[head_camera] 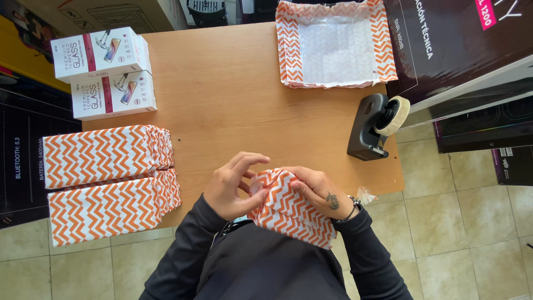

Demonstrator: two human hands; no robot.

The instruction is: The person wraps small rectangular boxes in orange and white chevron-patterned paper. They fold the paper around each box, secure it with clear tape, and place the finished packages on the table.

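Orange-and-white chevron-wrapped box [288,208] at the near edge of the light wooden table [233,94], tilted, held between both hands above the lap in dark sleeves. Left hand [233,186] on the box's left end, thumb beneath, fingers curled over and pinching the paper fold at the top corner. Right hand [319,189] clamped on the upper right side of the same box, fingertips pressing the folded paper, dark beaded bracelet [351,210] at the wrist. Two finished parcels in the same chevron paper [105,183] at the table's left edge, one just behind the other, sides touching. Beyond those, two white rectangular retail boxes [105,72] side by side. Stack of flat chevron wrapping sheets with a clear middle panel [336,44] at the far edge, well apart from the hands. Black tape dispenser with a beige roll [375,125] near the right edge, between the sheets and the right hand. Beige tiled floor [461,222] below.
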